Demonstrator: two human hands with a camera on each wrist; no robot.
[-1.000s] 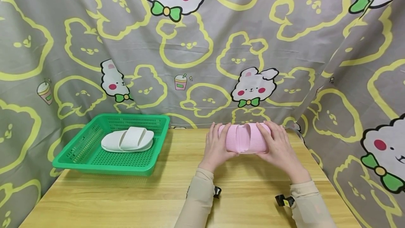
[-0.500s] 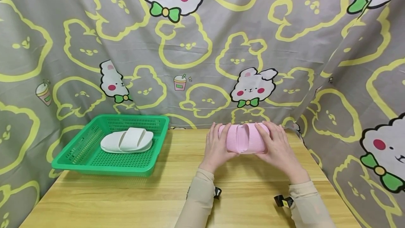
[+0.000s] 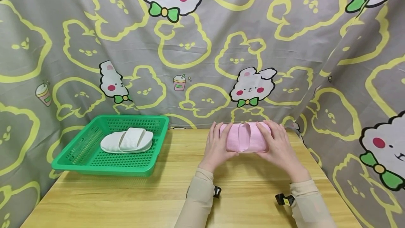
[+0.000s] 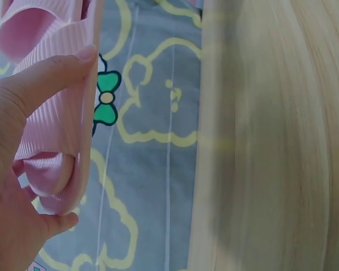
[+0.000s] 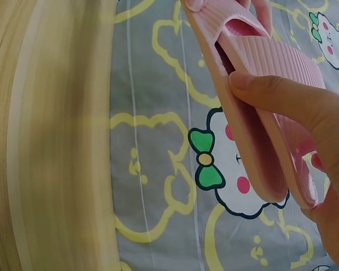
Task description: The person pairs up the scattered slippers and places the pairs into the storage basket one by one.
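A pair of pink slippers (image 3: 233, 140) with ribbed straps is held up above the table's far part, one pushed partly into the other. My left hand (image 3: 217, 147) grips their left end, its thumb (image 4: 56, 79) lying across the ribbed strap in the left wrist view. At the other end my right hand (image 3: 279, 147) grips them, its thumb (image 5: 271, 93) pressed on a sole edge. Two soles show side by side in the right wrist view. Some of the fingers behind the slippers are hidden.
To the left, a green plastic basket (image 3: 104, 168) overhangs the table's left edge. White slippers (image 3: 133, 140) lie in it. The wooden table (image 3: 126, 200) ends at a patterned curtain (image 3: 190, 97) behind and at both sides.
The pink slippers have turned slightly between my hands, and the gap between their straps looks a little different. Both hands keep their grip and have barely moved.
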